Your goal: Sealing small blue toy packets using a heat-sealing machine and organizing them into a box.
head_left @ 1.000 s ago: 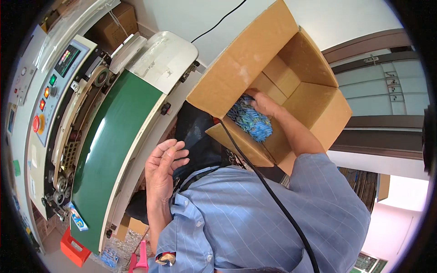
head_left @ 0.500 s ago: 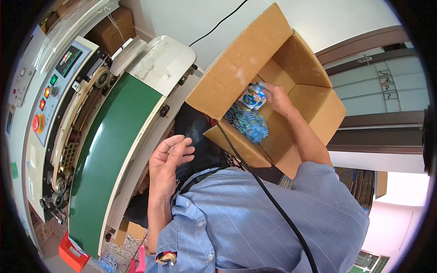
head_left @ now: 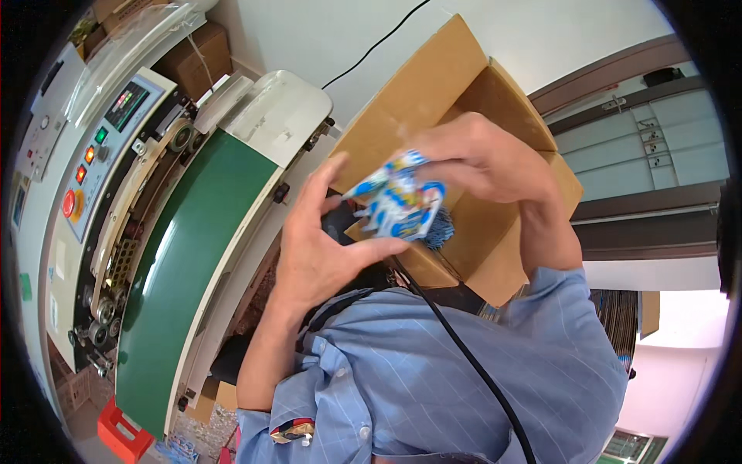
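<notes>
My right hand [head_left: 483, 158] pinches the top right edge of a blue-and-white printed packet [head_left: 402, 205], held up in front of the cardboard box. The packet is blurred, and I cannot tell if it is one or a small stack. On its left side my left hand [head_left: 313, 240] is spread, thumb and fingers wide apart around the packet. The left thumb lies close to the lower edge; whether it touches is unclear. Behind the packet, a blue patterned heap [head_left: 439, 230] shows inside the open cardboard box [head_left: 483, 224], mostly hidden.
At left runs a machine with a green conveyor belt [head_left: 197, 255], a white end plate [head_left: 267, 116] and a control panel [head_left: 108, 143]. A black cable [head_left: 471, 348] crosses my shirt front. A red plastic piece [head_left: 124, 433] is at lower left, and stacked cardboard [head_left: 614, 325] at right.
My right hand has come up and left out of the box with the packet. My left hand has risen toward it, its fingers spreading from a loose curl.
</notes>
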A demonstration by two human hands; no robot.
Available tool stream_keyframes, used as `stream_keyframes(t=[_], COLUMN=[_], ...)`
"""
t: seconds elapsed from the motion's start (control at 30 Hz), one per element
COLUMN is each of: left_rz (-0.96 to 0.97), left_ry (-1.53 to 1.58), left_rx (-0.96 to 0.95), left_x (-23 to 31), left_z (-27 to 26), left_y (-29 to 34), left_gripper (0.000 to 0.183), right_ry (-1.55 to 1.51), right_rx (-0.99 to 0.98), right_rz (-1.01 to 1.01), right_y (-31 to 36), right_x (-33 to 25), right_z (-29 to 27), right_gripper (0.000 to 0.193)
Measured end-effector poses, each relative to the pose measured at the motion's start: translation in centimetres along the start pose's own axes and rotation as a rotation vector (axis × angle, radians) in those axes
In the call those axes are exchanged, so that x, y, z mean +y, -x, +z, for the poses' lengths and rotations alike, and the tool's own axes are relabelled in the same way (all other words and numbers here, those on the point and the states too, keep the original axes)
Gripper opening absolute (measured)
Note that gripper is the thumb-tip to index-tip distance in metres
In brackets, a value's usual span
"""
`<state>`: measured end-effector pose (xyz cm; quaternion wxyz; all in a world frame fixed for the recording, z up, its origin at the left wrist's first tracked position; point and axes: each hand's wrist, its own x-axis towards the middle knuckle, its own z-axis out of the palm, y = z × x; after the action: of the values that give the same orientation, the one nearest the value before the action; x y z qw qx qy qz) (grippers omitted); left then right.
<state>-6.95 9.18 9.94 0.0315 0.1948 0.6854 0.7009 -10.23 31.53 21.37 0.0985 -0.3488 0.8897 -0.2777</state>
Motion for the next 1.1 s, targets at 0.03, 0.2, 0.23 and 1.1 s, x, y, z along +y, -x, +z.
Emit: stream_keyframes(t=[0.03, 0.2, 0.23, 1.1], left_rz=[-0.124, -0.268, -0.271, -0.11], left_ry=[0.271, 0.707, 0.704, 0.679], left_rx=[-0.07, -0.112, -0.112, 0.755], left_x=[-0.3, -3.2, -3.5, -4.0], left_z=[-0.2, -3.2, -3.3, -9.7], left_y=[-0.1, 1.6, 1.8, 6.4], left_gripper=[0.076, 0.044, 0.044, 0.038], right_ry=[-0.002, -0.071, -0.075, -1.141], right_rx=[0.001, -0.207, -0.205, 0.141], right_rz=[-0.001, -0.182, -0.183, 0.367], right_y=[-1.2, -7.2, -7.9, -13.6], right_x=[-0.3, -1.3, -1.3, 2.5], right_z=[0.5, 3.3, 3.8, 15.3], right_gripper=[0.022, 0.024, 0.024, 0.031])
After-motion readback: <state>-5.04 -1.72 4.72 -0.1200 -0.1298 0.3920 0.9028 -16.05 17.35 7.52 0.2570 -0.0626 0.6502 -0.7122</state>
